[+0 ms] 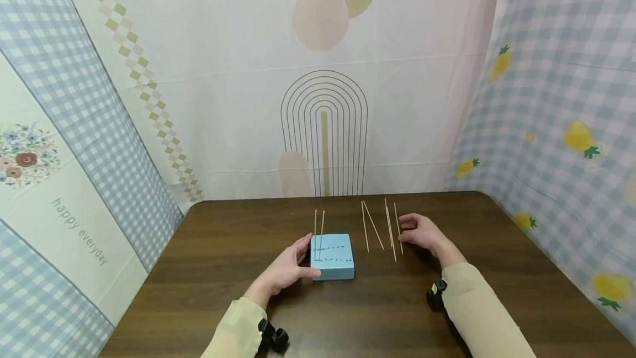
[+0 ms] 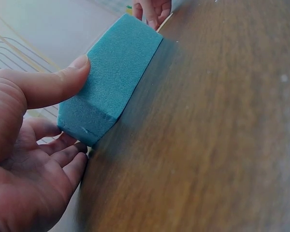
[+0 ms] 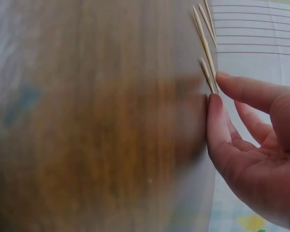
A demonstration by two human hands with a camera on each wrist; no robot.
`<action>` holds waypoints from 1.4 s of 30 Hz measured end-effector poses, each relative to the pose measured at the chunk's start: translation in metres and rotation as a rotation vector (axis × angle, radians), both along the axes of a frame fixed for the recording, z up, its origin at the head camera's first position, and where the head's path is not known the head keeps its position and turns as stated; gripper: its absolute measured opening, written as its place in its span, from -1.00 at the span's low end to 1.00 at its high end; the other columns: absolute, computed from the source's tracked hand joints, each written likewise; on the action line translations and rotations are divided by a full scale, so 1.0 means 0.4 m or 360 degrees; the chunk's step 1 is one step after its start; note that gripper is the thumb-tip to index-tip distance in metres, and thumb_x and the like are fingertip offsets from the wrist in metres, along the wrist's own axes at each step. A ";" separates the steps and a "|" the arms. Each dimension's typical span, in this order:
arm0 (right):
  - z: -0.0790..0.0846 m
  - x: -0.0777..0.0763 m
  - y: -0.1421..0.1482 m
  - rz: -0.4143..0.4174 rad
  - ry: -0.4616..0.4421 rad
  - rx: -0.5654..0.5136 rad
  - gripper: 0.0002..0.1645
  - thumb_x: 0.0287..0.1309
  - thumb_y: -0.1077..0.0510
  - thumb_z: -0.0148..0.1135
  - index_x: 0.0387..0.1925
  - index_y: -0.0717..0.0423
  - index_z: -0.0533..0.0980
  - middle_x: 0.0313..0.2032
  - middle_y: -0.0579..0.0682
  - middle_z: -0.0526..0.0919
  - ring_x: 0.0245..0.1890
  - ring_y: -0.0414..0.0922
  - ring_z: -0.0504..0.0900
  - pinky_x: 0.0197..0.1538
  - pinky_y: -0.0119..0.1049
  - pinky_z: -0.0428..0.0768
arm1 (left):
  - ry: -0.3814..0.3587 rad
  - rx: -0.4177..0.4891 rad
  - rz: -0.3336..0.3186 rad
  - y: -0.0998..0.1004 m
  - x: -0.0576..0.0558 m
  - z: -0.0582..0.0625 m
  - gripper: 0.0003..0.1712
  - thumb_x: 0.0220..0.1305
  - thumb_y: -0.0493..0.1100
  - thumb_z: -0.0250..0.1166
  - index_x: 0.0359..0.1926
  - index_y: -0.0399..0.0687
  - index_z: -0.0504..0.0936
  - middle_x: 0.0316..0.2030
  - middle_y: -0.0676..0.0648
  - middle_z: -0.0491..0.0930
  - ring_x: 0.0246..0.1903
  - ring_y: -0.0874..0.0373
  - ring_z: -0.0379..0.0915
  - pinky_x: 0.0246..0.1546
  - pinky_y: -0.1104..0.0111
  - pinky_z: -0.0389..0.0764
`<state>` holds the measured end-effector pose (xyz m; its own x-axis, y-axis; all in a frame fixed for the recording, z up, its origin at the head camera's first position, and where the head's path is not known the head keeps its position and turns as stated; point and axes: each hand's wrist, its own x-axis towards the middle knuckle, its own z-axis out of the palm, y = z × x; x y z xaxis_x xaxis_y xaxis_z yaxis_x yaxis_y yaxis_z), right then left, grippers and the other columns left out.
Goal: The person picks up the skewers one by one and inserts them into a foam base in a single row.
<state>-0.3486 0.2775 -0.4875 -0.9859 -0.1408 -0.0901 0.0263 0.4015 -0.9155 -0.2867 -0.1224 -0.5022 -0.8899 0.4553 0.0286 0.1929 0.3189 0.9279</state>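
A light blue foam block [image 1: 332, 269] lies on the table, with two rows of dark marks across its top. Two thin bamboo skewers [image 1: 315, 225] stand upright near its left side. My left hand [image 1: 284, 269] grips the block's left end, thumb on the front face and fingers around the far side; the left wrist view shows the thumb flat against the foam [image 2: 121, 63]. To the right, my right hand [image 1: 421, 232] pinches the rightmost loose skewer [image 1: 396, 217] between thumb and forefinger. Its pointed end [image 3: 203, 67] shows in the right wrist view.
Several other loose skewers [image 1: 365, 231] lie between the block and my right hand, some crossing or close together. The dark wooden table [image 1: 367, 319] ends at a patterned cloth backdrop [image 1: 238, 142], with checked cloth [image 1: 546, 153] hanging at the sides.
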 end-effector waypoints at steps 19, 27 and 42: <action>0.006 -0.035 -0.019 -0.0109 0.0029 0.0176 -0.20 0.15 0.45 0.45 0.38 0.52 0.34 0.26 0.52 0.51 0.26 0.37 0.54 0.08 -0.12 0.73 | -0.0017 0.0003 -0.0013 -0.001 -0.006 0.000 0.19 0.26 -0.25 0.58 0.69 -0.31 0.01 0.67 -0.33 -0.02 0.62 -0.29 -0.03 0.58 -0.10 0.10; -0.009 -0.037 -0.027 -0.0163 0.0084 0.0378 -0.22 0.13 0.37 0.49 0.36 0.44 0.40 0.21 0.45 0.58 0.23 0.36 0.55 0.25 0.14 0.57 | -0.0011 0.0012 -0.0017 -0.002 -0.003 -0.002 0.19 0.26 -0.26 0.57 0.69 -0.32 0.00 0.67 -0.35 -0.03 0.62 -0.32 -0.03 0.57 -0.13 0.10; -0.016 -0.039 -0.042 -0.0267 0.0036 0.0424 -0.24 0.07 0.36 0.51 0.32 0.43 0.44 0.16 0.42 0.60 0.17 0.33 0.57 0.21 0.16 0.57 | -0.0020 0.0029 -0.0013 -0.002 -0.008 -0.003 0.19 0.24 -0.27 0.58 0.69 -0.33 0.01 0.67 -0.35 -0.02 0.62 -0.31 -0.03 0.57 -0.12 0.09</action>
<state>-0.3643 0.2606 -0.4937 -0.9956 0.0494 -0.0797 0.0931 0.6193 -0.7796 -0.2898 -0.1233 -0.5036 -0.8864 0.4622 0.0258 0.1839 0.3005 0.9359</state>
